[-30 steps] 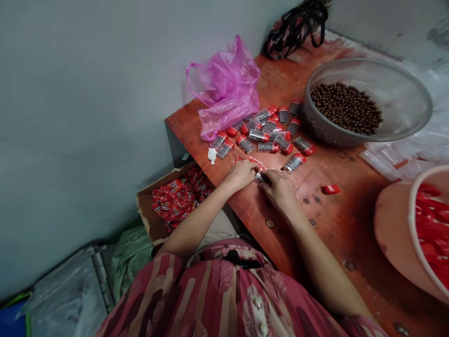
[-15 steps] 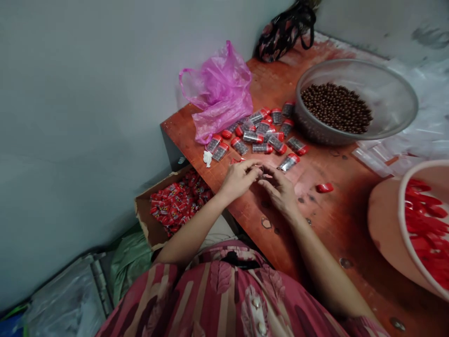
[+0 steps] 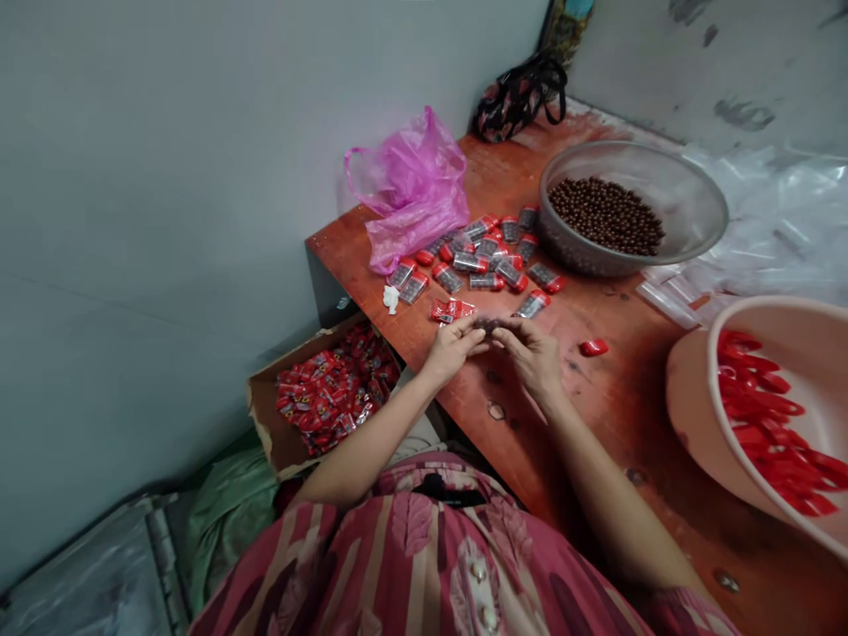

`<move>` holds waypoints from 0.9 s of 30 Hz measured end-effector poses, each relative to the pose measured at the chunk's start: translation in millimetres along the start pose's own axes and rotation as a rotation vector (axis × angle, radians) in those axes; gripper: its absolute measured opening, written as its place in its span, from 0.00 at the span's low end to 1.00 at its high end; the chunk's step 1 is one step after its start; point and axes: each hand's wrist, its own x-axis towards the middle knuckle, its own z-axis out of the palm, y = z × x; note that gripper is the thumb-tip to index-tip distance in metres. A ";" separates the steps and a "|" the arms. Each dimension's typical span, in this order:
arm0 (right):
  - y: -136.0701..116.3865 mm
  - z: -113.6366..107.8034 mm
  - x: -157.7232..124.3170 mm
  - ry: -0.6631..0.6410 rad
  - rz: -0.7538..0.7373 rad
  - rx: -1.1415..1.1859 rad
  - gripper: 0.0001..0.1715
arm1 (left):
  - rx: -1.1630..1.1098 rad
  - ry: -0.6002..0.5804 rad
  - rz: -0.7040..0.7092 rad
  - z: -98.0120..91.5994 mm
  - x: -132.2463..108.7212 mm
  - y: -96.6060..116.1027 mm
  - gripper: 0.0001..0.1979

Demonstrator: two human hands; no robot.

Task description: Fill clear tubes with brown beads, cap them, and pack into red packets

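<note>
Between both hands, over the front part of the table, is a small container of dark beads (image 3: 488,327), partly covered by my fingers and a little blurred. My left hand (image 3: 456,347) pinches its left end, and my right hand (image 3: 533,353) pinches the right end. Just beyond my left hand lies a red packet (image 3: 451,310). Several clear bead-filled containers with red caps (image 3: 511,276) lie scattered past my hands. A loose red cap (image 3: 594,347) rests to the right of my right hand.
A grey bowl of brown beads (image 3: 606,216) stands behind right, with clear plastic bags (image 3: 782,234) beside it. A pink basin (image 3: 689,389) holds red parts. A pink plastic bag (image 3: 417,190) lies at back left. Below the table's left edge sits a carton of red packets (image 3: 265,406).
My view has turned slightly right. My fingertips have shifted, so the dark beads between them now show. The red packet beyond my left hand is more exposed.
</note>
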 end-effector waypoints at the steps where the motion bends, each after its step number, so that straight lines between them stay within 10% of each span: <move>1: -2.4 -6.9 4.4 0.011 -0.043 -0.124 0.14 | -0.052 0.025 -0.019 1.2 0.0 -0.7 0.24; 5: -4.7 -37.2 29.0 0.055 -0.280 -0.620 0.15 | -0.176 0.089 -0.058 2.1 -2.2 2.4 0.17; 11: 9.8 -47.2 48.6 -0.262 -0.451 -1.109 0.19 | -0.215 0.074 -0.133 1.1 -2.8 6.1 0.08; 27: 18.7 -40.8 56.1 -0.308 -0.590 -1.242 0.14 | -0.278 0.085 -0.156 5.5 -0.8 2.8 0.11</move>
